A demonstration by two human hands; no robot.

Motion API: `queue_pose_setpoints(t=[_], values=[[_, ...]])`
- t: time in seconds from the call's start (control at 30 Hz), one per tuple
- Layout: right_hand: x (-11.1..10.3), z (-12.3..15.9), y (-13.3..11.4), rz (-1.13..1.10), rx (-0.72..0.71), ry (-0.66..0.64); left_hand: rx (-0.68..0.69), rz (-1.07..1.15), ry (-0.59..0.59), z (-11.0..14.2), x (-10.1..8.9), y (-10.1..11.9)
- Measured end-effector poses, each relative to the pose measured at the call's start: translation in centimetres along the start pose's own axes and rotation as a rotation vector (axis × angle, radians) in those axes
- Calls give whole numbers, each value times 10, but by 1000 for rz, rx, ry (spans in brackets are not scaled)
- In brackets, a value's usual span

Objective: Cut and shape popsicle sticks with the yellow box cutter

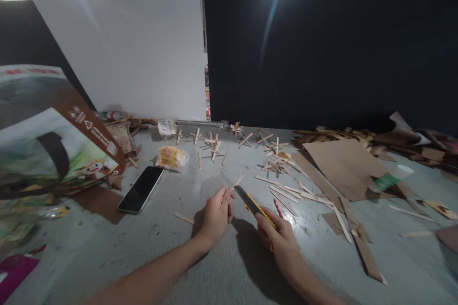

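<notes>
My left hand (216, 214) pinches a thin wooden craft stick (237, 182) near the middle of the grey table. In my right hand (281, 243) is a yellow and black utility knife (256, 207), its blade end close to the stick and my left fingertips. Whether the blade touches the stick I cannot tell. A loose craft stick (185, 219) lies left of my left hand, partly hidden by it. Several more sticks (286, 192) are scattered to the right. Beyond my hands stand small crossed-stick pieces (213, 145). A red striped pen-like item (278, 207) shows behind my right hand.
A smartphone (141, 189) and a wrapped snack (171, 158) lie to the left, beside a large printed bag (53, 128). On the right are cardboard sheets (339, 167) and a clear bottle with a green label (388, 179). Dark and white panels (125, 52) stand behind the table.
</notes>
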State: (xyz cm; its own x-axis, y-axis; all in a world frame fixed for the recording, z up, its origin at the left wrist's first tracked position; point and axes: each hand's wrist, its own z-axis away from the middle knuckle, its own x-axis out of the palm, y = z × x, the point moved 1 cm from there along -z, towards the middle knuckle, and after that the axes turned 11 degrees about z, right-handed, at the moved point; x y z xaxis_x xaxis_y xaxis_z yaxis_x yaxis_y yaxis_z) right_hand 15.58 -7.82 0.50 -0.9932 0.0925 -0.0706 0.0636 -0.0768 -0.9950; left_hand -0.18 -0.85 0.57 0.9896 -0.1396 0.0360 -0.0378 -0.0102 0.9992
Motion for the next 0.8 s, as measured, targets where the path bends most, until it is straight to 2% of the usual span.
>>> queue_pose_setpoints(t=[0.23,0.47,0.7,0.8], values=[[-4,-7,2,-38,52,-65,10,-6,35,3,3,5],[3,-2,-1,-12,3,-6,21,-46,57,3,2,1],[1,-2,-2,29,0,6,32,-39,58,2,3,-1],[0,-5,1,5,29,-27,18,-25,60,2,3,-1]])
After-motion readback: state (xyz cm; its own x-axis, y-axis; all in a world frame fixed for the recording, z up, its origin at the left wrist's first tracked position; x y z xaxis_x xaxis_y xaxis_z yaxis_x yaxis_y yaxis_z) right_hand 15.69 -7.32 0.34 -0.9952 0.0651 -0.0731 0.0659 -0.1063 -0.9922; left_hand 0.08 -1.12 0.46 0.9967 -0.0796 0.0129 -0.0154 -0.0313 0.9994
